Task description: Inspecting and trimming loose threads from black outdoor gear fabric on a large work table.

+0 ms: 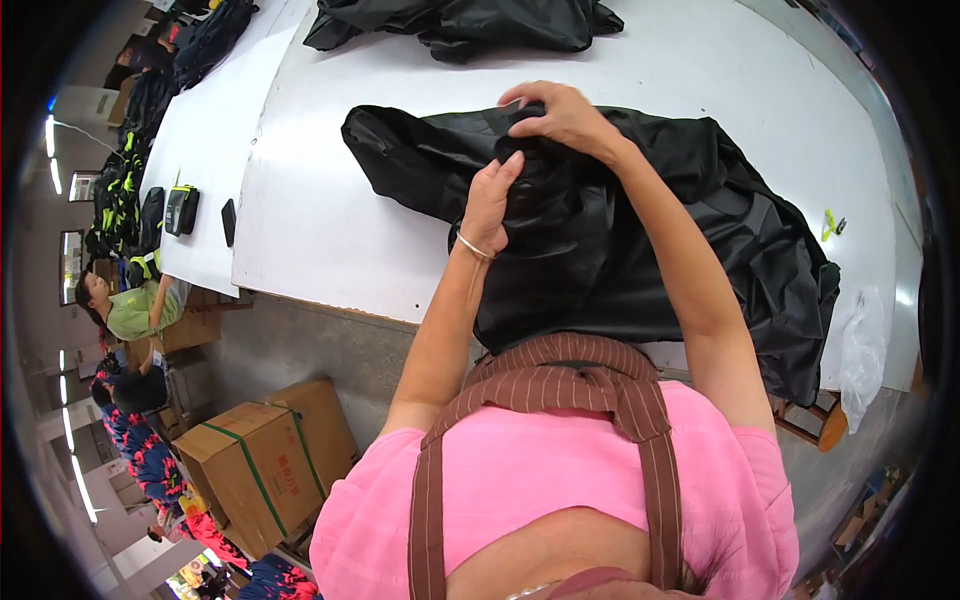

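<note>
White worktop (330, 230) fills the upper middle of the frame, its near edge running across the centre, with a second white worktop (215, 130) beside it toward the upper left. Down the left edge a person in a green top (135, 310) sits among piles of bright clothing, and in the lower left a cardboard box with green straps (265, 460) stands on the floor. On that left worktop lies a small black case with yellow trim (181, 209) and, just beside it, a flat dark object (228, 221). At the centre my left hand (490, 205) comes up from below, a thin bangle on the wrist, its fingers (508, 165) curled together and clamped on a bunched fold of the black garment (650, 240). My right hand (565, 115) sits just above it, fingers bent down and pinching the same bunch at its top. That garment spreads from the centre to the right, hanging over the near edge. Another heap of black fabric (470, 25) lies at the top of the frame. Near the right edge rest small yellow-green snips (830, 225), and a clear plastic bag (862, 345) hangs lower down.
</note>
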`<state>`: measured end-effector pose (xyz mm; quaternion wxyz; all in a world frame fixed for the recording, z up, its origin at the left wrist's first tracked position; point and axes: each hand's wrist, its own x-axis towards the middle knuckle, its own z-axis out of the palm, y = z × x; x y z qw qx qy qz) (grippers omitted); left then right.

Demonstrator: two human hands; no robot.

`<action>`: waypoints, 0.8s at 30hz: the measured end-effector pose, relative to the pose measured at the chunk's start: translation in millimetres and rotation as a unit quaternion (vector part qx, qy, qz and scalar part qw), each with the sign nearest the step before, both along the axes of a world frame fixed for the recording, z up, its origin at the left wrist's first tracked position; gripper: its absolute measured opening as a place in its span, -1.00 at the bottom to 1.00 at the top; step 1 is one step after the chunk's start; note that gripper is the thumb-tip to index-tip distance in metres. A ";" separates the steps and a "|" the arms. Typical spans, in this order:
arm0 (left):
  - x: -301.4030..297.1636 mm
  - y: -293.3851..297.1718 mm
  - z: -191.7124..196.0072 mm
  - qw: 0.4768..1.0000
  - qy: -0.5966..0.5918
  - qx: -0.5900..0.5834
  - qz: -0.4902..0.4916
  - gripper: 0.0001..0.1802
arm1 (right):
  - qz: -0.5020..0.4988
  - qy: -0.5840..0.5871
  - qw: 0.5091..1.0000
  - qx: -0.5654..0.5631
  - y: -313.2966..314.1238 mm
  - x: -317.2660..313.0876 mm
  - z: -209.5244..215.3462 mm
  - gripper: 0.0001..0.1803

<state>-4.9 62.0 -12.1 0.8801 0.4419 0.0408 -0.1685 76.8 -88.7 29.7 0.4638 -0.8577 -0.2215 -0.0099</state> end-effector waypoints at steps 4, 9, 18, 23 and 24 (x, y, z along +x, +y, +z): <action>2.8 8.1 -5.5 0.998 0.013 -0.069 -0.008 -0.70 | -0.156 0.070 0.968 0.182 -29.4 -28.8 6.3 -0.66; 3.5 7.9 -11.8 0.995 0.009 -0.102 -0.006 -0.70 | -0.128 0.138 0.952 0.243 -21.8 -80.8 -9.1 -0.76; -0.4 5.8 -23.1 0.992 0.033 -0.121 0.018 -0.69 | -0.123 -0.139 0.977 0.103 23.2 -101.2 -24.1 -0.84; -9.7 4.4 -22.8 0.998 0.023 -0.049 0.038 -0.70 | -0.124 -0.074 0.978 0.150 16.3 -82.9 -24.8 -0.86; -12.0 3.8 -22.1 0.997 0.047 -0.056 0.031 -0.71 | -0.170 -0.023 0.973 0.153 13.9 -78.7 -26.0 -0.86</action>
